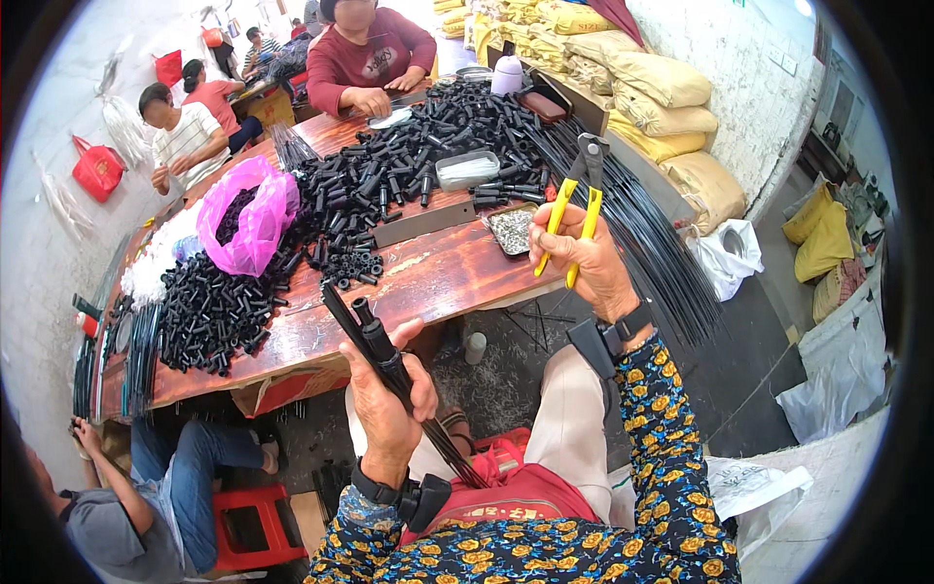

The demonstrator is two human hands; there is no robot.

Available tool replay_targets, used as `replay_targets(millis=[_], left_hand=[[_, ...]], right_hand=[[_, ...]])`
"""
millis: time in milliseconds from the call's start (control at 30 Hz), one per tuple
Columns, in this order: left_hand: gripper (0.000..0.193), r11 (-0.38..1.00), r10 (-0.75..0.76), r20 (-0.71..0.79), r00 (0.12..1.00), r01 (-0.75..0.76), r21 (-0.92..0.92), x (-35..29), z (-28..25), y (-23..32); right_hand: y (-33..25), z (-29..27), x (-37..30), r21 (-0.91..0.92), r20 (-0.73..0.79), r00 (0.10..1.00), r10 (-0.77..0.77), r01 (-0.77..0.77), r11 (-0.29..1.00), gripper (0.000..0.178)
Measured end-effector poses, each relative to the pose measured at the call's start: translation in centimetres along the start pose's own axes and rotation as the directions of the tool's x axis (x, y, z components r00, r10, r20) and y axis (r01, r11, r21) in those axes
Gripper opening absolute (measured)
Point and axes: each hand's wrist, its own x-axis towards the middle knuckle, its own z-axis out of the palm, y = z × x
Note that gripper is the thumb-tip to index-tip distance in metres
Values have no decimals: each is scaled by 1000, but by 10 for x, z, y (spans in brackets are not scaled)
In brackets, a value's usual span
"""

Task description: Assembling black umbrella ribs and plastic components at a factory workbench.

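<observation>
My left hand (387,409) is closed around a bundle of thin black rods (381,352) with thicker black tubular ends, slanting from my lap up toward the table edge. Its thumb and a fingertip stick out past the bundle. In my right hand (605,271) are yellow-handled cutting pliers (557,216), held upright with the dark jaws on top and the handles spread. Beneath them on the table is a small tray (513,232) of tiny silvery parts. A heap of short black tubular pieces (389,161) covers the table's middle.
The wooden table (438,274) carries a flat metal bar (423,224), a clear plastic box (467,170) and a pink bag (248,219). Long black rods (642,229) overhang its right side. Across it sits a person (375,58); another sits at lower left near a red stool (253,530).
</observation>
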Motion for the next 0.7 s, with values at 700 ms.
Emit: replay_targets(millis=[700], left_hand=[[78, 990, 138, -10, 990, -137, 33, -13, 12, 7]], right_hand=[[11, 115, -64, -680, 344, 914, -217, 401, 613, 31]])
